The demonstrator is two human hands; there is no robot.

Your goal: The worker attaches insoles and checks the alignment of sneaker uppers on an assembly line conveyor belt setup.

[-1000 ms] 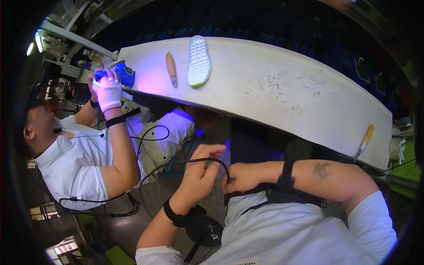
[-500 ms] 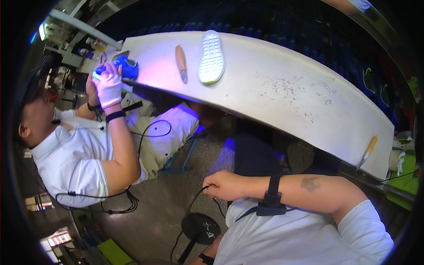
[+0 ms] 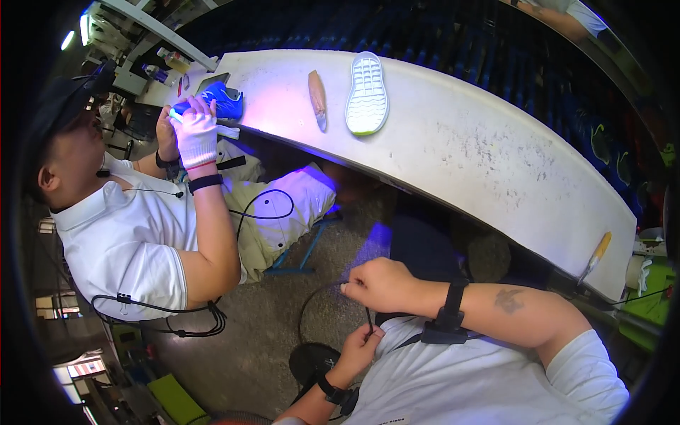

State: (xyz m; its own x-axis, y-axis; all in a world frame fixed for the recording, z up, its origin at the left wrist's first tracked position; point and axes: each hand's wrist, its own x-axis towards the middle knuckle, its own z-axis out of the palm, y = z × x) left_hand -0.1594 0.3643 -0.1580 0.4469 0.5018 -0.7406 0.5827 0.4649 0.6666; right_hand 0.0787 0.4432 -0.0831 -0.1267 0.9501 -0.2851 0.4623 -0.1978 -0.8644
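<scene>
A: How are the hands posed?

B: The right hand [image 3: 382, 283] is bent across the chest and pinches a thin black cable [image 3: 322, 297]. The left hand [image 3: 360, 348], just under it, curls its fingers around the same cable.

A: And the cable?

B: It loops down over the floor [image 3: 269, 340], well away from the white table [image 3: 496, 163].

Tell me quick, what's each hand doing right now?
Left hand: closed, pinching the black cable at the chest.
Right hand: closed in a loose fist, gripping the same cable higher up.
</scene>
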